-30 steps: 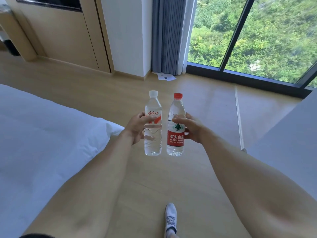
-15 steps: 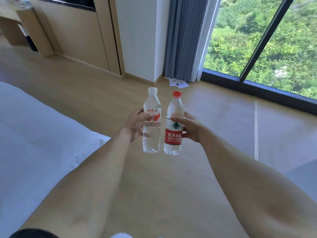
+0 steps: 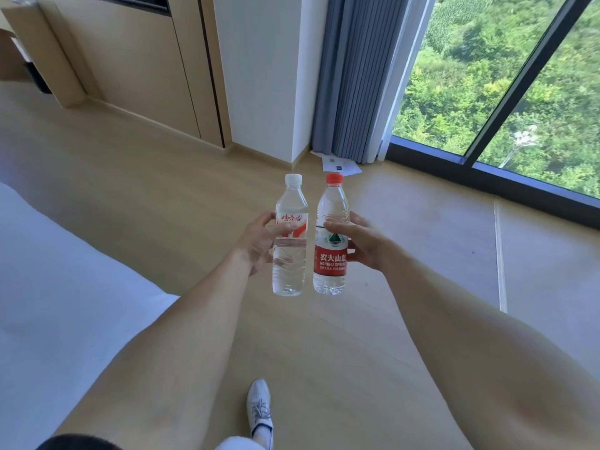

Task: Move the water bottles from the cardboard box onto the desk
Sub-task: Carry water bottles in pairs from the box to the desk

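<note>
Mid-carry, I judge: at frame centre the left hand point(image 3: 258, 241) grips a white-capped water bottle point(image 3: 290, 241) and the right hand point(image 3: 363, 243) grips a red-capped Nongfu Spring bottle point(image 3: 330, 241), upright over the wooden floor point(image 3: 373, 336), with no cardboard box or desk visible and placement remaining.

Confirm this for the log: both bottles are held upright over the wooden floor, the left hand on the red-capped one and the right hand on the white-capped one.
The caps are swapped. In the head view the left hand grips the white-capped bottle and the right hand grips the red-capped bottle. The rest holds: both are upright over the wooden floor.
</note>
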Demonstrator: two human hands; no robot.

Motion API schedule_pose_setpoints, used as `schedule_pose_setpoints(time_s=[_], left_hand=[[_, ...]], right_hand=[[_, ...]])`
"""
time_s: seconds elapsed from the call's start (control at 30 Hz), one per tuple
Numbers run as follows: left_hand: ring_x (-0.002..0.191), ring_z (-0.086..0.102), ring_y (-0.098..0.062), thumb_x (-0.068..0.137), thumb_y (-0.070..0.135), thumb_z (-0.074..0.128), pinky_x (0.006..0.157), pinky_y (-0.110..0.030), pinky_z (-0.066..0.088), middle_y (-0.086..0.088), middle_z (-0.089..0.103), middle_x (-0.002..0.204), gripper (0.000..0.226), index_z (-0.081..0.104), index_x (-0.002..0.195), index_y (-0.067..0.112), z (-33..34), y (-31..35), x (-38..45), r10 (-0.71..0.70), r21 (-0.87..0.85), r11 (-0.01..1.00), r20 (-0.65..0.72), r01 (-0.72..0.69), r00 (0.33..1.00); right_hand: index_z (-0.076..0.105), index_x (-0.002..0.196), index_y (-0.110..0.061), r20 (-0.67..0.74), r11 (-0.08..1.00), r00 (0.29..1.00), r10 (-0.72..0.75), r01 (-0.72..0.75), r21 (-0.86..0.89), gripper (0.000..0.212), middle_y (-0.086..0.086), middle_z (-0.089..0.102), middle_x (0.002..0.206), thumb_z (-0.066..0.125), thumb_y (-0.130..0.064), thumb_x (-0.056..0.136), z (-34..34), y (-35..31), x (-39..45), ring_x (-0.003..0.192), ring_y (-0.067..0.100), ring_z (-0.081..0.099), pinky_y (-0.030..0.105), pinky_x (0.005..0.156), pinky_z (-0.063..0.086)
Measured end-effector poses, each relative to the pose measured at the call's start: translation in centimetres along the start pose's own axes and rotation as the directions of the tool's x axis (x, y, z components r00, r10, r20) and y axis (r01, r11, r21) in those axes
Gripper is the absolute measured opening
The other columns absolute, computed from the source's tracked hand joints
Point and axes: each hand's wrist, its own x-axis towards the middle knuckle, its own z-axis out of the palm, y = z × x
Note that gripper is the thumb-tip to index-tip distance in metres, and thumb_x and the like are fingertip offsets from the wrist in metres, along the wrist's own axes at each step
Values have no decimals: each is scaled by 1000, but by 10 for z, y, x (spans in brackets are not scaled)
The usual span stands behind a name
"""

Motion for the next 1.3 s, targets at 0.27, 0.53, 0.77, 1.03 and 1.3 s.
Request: schedule_pose_setpoints(time_s=[0.27,0.53,0.77,1.03,1.3], left_hand=[[108,68,-38,63,31,90,82,-69,54,-12,72,112,68,63,123,13,-62,74,115,2,-18,1000,-8,-2,1000],[103,71,-34,69,29,84,83,-66,54,-20,66,127,68,59,130,10,-127,137,201,45,-51,997,-90,-50,995],[116,66,-39,85,21,77,87,-64,52,-21,63,131,53,58,133,8,-189,169,276,46,-106,992,-235,-73,971],[98,73,-34,81,22,82,73,-59,58,-11,73,104,38,71,116,13,-254,220,376,39,-194,973,-404,-127,914],[94,74,-33,78,24,86,68,-51,58,-12,72,107,48,68,120,10,-315,265,438,18,-248,950,-561,-189,828]], right_hand=[[63,118,-30,11,1000,1000,7,-7,-22,40,2,77,102,80,-29,81,24,-74,133,98,26,72,44,77,59],[62,124,-23,90,998,995,-44,47,-29,48,6,76,105,81,-29,80,58,-136,252,96,27,73,41,74,59],[62,122,-22,233,996,971,-52,69,-62,48,8,75,107,81,-29,79,92,-183,373,97,27,73,44,78,59],[60,129,-19,433,985,902,0,74,-154,51,11,73,113,79,-29,83,137,-246,537,104,31,70,46,84,58],[64,123,-17,578,969,813,71,82,-235,43,13,73,111,78,-29,84,199,-292,651,102,32,71,48,86,58]])
